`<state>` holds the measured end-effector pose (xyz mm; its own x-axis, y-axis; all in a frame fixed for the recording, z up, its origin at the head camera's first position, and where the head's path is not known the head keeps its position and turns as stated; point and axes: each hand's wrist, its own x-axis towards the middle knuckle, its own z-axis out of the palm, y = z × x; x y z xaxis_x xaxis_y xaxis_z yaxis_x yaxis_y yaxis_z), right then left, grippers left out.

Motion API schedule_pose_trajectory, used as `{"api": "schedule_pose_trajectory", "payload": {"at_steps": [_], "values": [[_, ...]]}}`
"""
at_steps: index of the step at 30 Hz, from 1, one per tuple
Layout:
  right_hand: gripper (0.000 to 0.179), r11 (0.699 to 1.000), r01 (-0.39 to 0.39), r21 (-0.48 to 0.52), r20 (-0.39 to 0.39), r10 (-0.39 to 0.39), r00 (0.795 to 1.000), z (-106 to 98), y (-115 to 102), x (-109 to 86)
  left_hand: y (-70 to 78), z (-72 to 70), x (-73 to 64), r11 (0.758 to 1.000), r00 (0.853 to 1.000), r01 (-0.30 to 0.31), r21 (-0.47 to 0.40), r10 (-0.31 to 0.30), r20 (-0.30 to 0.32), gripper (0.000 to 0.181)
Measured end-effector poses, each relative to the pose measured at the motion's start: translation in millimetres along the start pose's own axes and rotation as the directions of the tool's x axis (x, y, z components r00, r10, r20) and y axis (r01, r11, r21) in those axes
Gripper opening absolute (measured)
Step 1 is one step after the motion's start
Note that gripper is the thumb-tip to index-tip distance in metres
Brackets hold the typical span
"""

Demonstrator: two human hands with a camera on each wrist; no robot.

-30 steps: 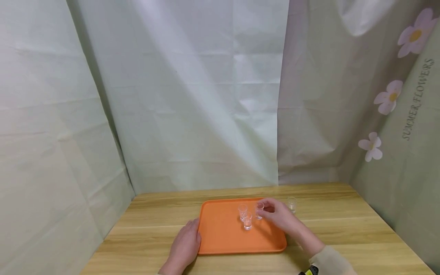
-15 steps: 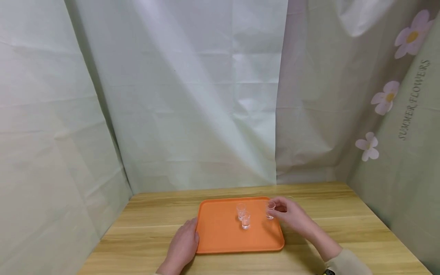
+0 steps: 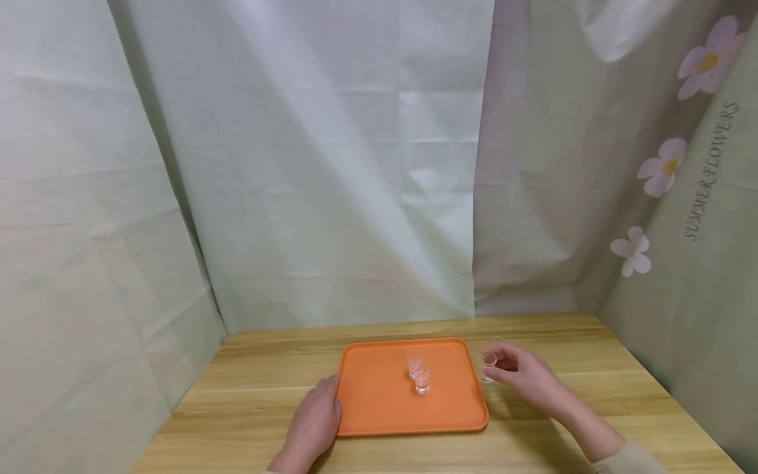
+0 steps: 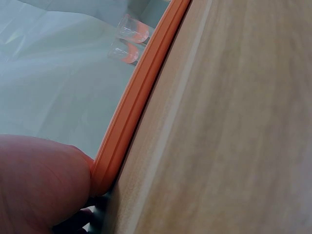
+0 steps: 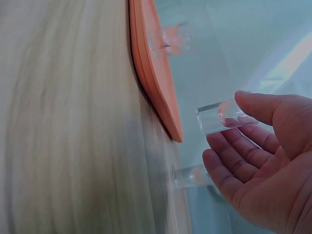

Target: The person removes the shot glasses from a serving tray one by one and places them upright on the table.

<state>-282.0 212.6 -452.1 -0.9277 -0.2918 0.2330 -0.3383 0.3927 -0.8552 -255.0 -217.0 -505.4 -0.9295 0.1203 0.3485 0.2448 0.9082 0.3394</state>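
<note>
My right hand [image 3: 524,375] pinches a small clear shot glass [image 5: 214,119] between thumb and fingers, just past the right rim of the orange tray [image 3: 385,411]. The held glass is upright, close over the wooden table in the head view. Two more shot glasses stand on the tray right of its middle, the nearer glass [image 3: 422,380] partly overlapping the farther glass [image 3: 414,361]. At the tray's left edge, my left hand [image 3: 314,418] holds the rim, its thumb side against it in the left wrist view; most of its fingers are hidden there.
Another clear glass [image 5: 187,177] stands on the table beyond my right hand, mostly hidden in the head view. The wooden table [image 3: 254,368] ends at a pale hanging sheet [image 3: 355,197] behind. Similar sheets hang at both sides.
My right hand has carried the shot glass rightward from above the tray, past its right rim, to over the table. My left hand stays at the tray's left edge.
</note>
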Motion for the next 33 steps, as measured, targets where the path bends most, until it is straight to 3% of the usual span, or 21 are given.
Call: {"api": "schedule_pose_trajectory", "payload": {"at_steps": [8, 18, 23, 33], "values": [[0.031, 1.000, -0.004, -0.005, -0.001, 0.004, 1.000, -13, 7, -9.6, -1.3, 1.9, 0.9, 1.000, 1.000, 0.009, 0.001, -0.009, 0.010, 0.045], [0.035, 0.996, -0.066, -0.052, -0.007, 0.066, 0.998, -28, 18, -14.8, -0.7, 1.0, 1.3, 1.000, 1.000, -0.001, 0.005, 0.001, -0.005, 0.044], [0.035, 0.990, -0.111, -0.086, -0.018, 0.110, 0.994, -30, 23, -12.3, 0.2, -0.9, 0.6, 1.000, 1.000, 0.002, 0.010, -0.002, -0.002, 0.044], [0.029, 0.988, -0.118, -0.097, -0.037, 0.115, 0.993, -28, 29, -7.3, 1.0, -1.5, 0.8, 1.000, 1.000, -0.010, 0.020, 0.010, -0.003, 0.045]]}}
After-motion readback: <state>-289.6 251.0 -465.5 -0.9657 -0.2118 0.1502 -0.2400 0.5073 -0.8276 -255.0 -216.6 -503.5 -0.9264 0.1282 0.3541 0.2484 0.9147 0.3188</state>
